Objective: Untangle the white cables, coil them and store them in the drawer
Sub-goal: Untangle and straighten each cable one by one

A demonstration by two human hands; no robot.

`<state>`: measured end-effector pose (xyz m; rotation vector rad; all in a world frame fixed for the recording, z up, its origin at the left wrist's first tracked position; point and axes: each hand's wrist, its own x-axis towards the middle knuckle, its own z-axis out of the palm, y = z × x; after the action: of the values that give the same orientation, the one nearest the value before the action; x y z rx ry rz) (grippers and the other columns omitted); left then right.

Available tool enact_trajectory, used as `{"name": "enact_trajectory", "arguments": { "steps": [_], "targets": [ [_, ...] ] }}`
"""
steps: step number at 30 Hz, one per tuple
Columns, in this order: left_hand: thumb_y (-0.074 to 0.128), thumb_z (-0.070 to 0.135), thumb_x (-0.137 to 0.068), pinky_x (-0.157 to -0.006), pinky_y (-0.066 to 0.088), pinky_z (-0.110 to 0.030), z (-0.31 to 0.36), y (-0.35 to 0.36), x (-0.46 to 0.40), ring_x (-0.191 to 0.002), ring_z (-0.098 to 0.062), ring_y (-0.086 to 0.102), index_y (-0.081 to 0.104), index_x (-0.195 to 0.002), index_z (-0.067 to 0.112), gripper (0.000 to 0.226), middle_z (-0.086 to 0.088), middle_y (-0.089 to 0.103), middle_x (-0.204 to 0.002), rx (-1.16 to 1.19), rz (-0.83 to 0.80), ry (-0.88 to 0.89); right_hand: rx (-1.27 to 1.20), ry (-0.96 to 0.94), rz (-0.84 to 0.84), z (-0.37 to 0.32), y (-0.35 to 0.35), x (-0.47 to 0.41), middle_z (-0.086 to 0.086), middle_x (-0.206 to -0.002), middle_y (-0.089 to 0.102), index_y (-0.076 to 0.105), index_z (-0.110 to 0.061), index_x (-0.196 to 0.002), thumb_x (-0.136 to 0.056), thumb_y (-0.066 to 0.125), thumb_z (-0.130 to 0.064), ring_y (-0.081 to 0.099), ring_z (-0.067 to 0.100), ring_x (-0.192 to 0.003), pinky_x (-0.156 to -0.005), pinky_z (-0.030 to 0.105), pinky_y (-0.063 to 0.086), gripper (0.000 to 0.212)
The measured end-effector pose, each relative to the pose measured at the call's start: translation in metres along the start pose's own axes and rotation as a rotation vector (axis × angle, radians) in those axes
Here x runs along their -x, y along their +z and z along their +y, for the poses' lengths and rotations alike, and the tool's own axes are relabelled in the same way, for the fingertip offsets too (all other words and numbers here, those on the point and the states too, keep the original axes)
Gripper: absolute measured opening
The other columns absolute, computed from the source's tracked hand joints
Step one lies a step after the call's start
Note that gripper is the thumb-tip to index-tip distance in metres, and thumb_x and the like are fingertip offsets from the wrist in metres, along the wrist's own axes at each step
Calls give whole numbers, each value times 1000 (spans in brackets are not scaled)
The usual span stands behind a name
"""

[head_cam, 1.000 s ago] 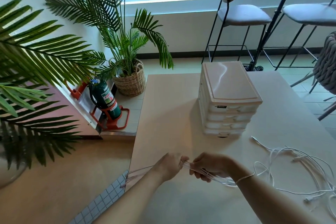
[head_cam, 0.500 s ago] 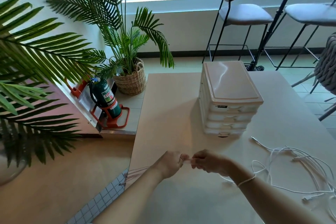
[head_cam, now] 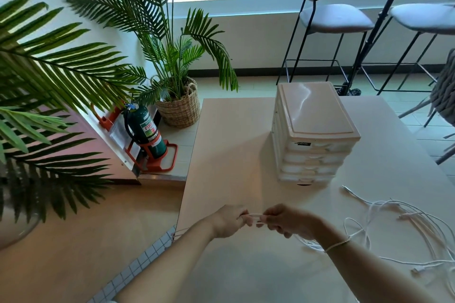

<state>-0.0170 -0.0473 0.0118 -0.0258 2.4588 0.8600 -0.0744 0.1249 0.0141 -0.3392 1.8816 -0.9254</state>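
My left hand (head_cam: 227, 222) and my right hand (head_cam: 286, 221) meet near the front of the table, both pinching a short stretch of one white cable (head_cam: 254, 215) between them. That cable trails off behind my right wrist toward a loose tangle of white cables (head_cam: 403, 226) lying at the table's right. A white plastic drawer unit (head_cam: 311, 135) stands in the middle of the table, all its drawers closed.
The pale table (head_cam: 229, 155) has its left edge just beside my left hand. Past that edge on the floor stand a green fire extinguisher (head_cam: 145, 134) and a potted palm in a basket (head_cam: 181, 108). Bar stools (head_cam: 332, 19) stand behind.
The long strands that hung over the table's left edge have been drawn in. My hands have come closer together, with only a short piece of cable showing between them.
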Motion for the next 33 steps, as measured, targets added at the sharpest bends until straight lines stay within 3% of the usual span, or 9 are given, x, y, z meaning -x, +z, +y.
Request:
{"name": "enact_trajectory", "arguments": {
  "steps": [2,6,10,16,19,22,28,33],
  "targets": [
    [39,29,-100,-63,32,-25,1,0,0,-86,-16,44,61,-110,10,30,-1,51,-94,3,-12,-4,38,16,-18,0,0,2,-6,-58,37,59,-19,-75,-97,44,-19,29,4,-45,-43,16,23,27],
    [40,28,-100,-61,35,-12,6,2,2,-87,-12,44,63,-113,11,31,1,49,-86,92,-103,22,32,17,83,4,-2,-3,-4,-58,37,57,-17,-69,-97,43,-15,27,2,-37,-40,16,21,31],
    [41,27,-100,-66,33,-21,4,2,2,-89,-11,44,64,-109,8,32,-7,54,-96,29,-86,5,18,7,166,0,9,-3,-3,-60,37,54,-17,-68,-98,41,-19,27,1,-32,-36,13,20,33],
    [44,28,-98,-68,34,-23,-4,8,-3,-87,-15,47,63,-102,8,27,-1,54,-93,57,18,-23,202,54,33,-10,8,10,-7,-59,41,53,-22,-64,-95,46,-35,30,7,-48,-44,19,23,34],
    [44,28,-98,-58,33,-15,3,7,-1,-73,-12,43,62,-93,14,23,1,50,-82,98,-1,1,211,33,163,-8,4,4,-5,-61,44,53,-22,-60,-95,46,-24,36,7,-54,-50,20,28,36],
    [44,29,-98,-66,36,-16,4,10,3,-81,-11,47,54,-77,24,24,1,54,-89,152,-57,26,121,24,280,-4,9,-6,-4,-61,47,52,-21,-57,-94,48,-20,38,9,-56,-53,23,30,37],
    [45,27,-98,-60,34,-17,-5,4,0,-79,-16,45,65,-95,11,26,-3,52,-87,97,-12,3,127,14,153,-2,19,12,-5,-57,42,54,-19,-60,-94,49,-21,34,0,-42,-39,10,25,34],
    [44,26,-98,-56,32,-15,-3,2,-2,-62,-5,41,63,-95,18,21,10,47,-69,155,-30,-11,165,17,151,-8,8,12,-5,-59,40,53,-20,-64,-96,46,-22,31,4,-46,-36,10,23,32]
  ]
}}
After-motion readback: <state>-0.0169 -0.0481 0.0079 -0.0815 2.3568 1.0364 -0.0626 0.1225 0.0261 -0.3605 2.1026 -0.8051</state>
